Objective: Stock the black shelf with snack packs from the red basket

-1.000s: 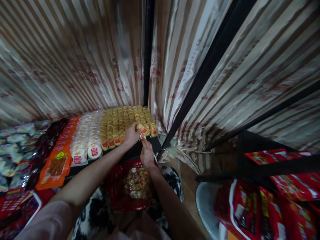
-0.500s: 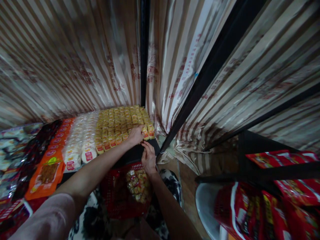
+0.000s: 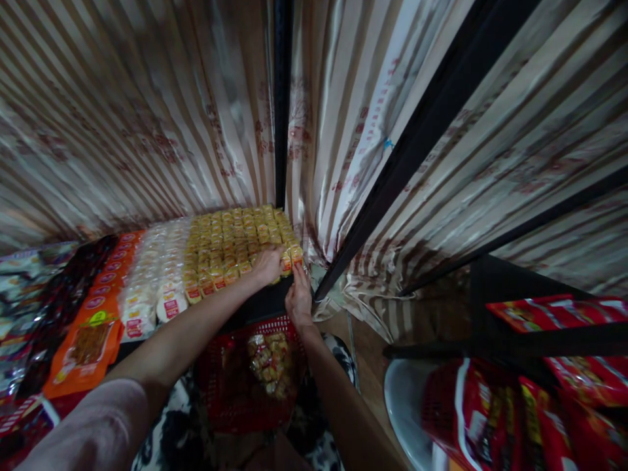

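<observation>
Rows of small yellow snack packets (image 3: 230, 239) lie on a dark shelf (image 3: 265, 302). My left hand (image 3: 269, 264) rests on the front right packets of that block, fingers curled over them. Beside it, my right hand (image 3: 297, 297) touches the front right corner packet (image 3: 296, 254) at the shelf edge. Whether either hand actually holds a packet is hidden by the fingers. Below both hands sits a red basket (image 3: 230, 386) with a clear bag of the same yellow packets (image 3: 269, 363).
White round packets (image 3: 157, 288), orange packets (image 3: 93, 320) and dark packets (image 3: 53, 307) fill the shelf to the left. Black frame posts (image 3: 281, 104) stand against a striped curtain (image 3: 147, 118). Red bags (image 3: 515, 412) and a white stool (image 3: 407, 399) are at lower right.
My right hand has moved up and to the right, from below the shelf edge to the corner packet. My left hand has settled lower onto the front packets. The view shifted slightly.
</observation>
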A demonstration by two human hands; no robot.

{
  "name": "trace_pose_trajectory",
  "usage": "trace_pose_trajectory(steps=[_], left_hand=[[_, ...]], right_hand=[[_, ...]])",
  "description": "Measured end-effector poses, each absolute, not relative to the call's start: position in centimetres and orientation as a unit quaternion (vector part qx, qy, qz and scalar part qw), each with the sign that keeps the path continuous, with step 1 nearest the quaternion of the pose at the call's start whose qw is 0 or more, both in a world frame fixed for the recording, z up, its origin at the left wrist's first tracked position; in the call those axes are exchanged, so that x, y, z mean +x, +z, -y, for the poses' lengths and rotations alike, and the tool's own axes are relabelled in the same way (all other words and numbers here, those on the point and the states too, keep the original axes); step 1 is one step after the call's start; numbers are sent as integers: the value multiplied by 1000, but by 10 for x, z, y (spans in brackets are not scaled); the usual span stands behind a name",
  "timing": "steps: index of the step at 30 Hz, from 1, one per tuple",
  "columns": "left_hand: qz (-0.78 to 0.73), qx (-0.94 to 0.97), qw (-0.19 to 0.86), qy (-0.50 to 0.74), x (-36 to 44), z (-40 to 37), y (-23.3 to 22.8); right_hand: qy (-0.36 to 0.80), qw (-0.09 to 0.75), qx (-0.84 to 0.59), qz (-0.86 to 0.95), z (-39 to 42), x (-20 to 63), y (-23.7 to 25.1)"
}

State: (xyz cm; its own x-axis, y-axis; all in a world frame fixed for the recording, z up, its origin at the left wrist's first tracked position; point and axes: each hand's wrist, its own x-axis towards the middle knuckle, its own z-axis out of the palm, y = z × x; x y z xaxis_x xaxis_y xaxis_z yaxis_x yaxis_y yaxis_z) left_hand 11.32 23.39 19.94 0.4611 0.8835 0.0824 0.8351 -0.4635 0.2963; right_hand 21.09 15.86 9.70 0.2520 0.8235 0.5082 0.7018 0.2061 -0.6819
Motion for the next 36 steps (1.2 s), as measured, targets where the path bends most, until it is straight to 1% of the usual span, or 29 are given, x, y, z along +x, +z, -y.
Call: trace_pose_trajectory(steps=[4,8,14,17,22,26,32,36], left_hand=[[-525,836,95,130,116,-224,193],[-533,824,107,158,118,-220,188],[-536,821,101,165,121,-225,186],[-536,819,103,176,123,-225,184],[-533,819,84,196,120,-217,182],[-507,842,80,166,113,-206,177],[-488,861,82,113,112,-197,163],[-491,859,92,115,116,-196,161]], right_hand=[[63,481,-629,607,-159,211,93],[63,484,-629,605,-158,212,92],[50,487,-606,627,-151,214,99],[43,463,-592,659,-147,213,103],[31,406,-631,660,-148,209,104],[32,399,-636,660,-150,208,104],[53,414,-649,636,-152,206,104],[64,414,-652,632,-153,207,104]])
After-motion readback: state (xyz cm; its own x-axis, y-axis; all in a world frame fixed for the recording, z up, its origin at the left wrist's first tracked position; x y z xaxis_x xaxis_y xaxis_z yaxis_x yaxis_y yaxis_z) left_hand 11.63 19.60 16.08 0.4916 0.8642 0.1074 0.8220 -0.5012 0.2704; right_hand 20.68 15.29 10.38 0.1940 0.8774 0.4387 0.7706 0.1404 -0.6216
